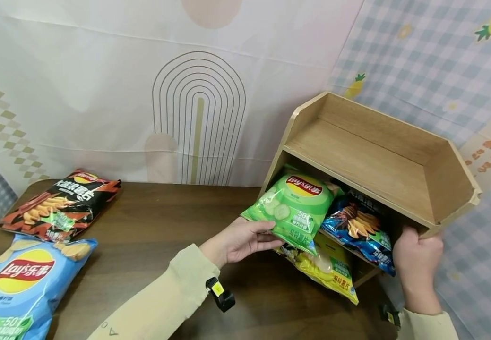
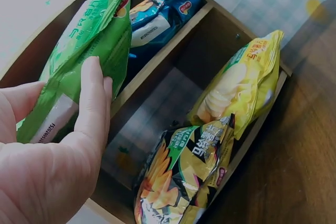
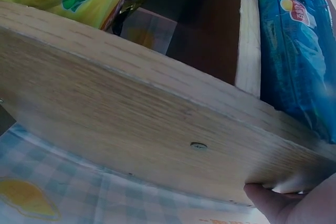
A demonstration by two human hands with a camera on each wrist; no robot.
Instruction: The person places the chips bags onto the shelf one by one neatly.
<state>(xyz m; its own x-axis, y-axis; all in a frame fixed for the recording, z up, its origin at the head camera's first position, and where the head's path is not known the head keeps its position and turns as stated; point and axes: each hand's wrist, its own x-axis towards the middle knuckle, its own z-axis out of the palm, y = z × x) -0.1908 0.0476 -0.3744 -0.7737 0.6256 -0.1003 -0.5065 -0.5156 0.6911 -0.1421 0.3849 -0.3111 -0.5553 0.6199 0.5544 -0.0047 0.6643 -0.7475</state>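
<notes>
My left hand [image 1: 245, 240] pinches the lower left edge of a green bag of potato chips [image 1: 299, 205], thumb on one face and fingers on the other. That bag is tilted in the upper opening of a wooden shelf [image 1: 368, 146]. My right hand [image 1: 418, 257] grips the shelf's right side, with its thumb [image 3: 273, 200] against the side panel. Beside the green bag, a blue chip bag [image 1: 360, 226] lies on the same level. Below, the left wrist view shows a yellow chip bag [image 2: 241, 82] and a black-and-gold chip bag [image 2: 184, 171] in the lower compartment.
On the left of the brown table [image 1: 160, 222] lie a black-and-red chip bag [image 1: 64, 203] and a light blue chip bag [image 1: 24, 283]. A patterned cloth [image 1: 100, 94] hangs behind the table, and a checked cloth [image 1: 424, 56] behind the shelf.
</notes>
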